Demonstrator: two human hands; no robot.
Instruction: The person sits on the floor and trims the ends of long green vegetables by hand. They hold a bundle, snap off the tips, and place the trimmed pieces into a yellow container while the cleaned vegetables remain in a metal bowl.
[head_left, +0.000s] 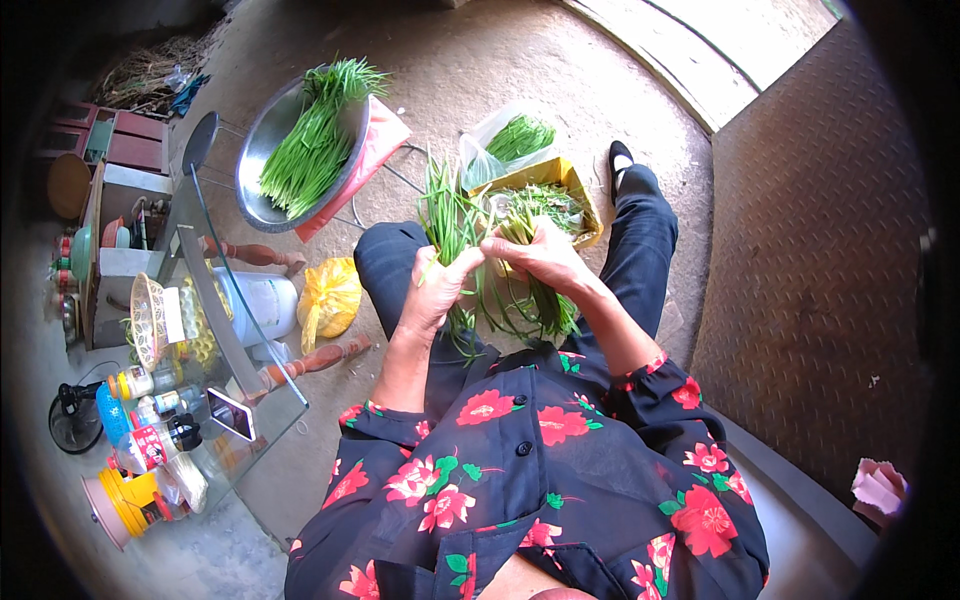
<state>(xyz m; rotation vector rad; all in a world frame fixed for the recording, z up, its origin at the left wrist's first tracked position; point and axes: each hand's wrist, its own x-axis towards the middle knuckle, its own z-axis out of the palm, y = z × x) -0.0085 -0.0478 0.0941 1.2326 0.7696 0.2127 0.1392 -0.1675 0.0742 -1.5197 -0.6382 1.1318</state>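
My left hand (440, 289) grips a loose bunch of long green leaves (444, 210), which look like garlic chives. A second bunch (551, 304) of the same greens is held in my right hand (544, 255), hanging over my lap. Both hands are close together above my knees, fingertips nearly meeting, with a few strands running between them. Just beyond my right hand is a yellow box (590, 196) holding cut green scraps (551, 199). Behind it a clear plastic bag (474, 161) holds more greens (523, 137).
To the left, a metal basin (251, 161) full of chives (311, 157) sits over a red plastic bag (382, 135). A glass-topped table (262, 420) carries a phone (231, 414), jars and a woven basket (148, 319). A yellow bag (330, 300) and white bucket (262, 304) stand nearby. A metal door (810, 247) rises at right.
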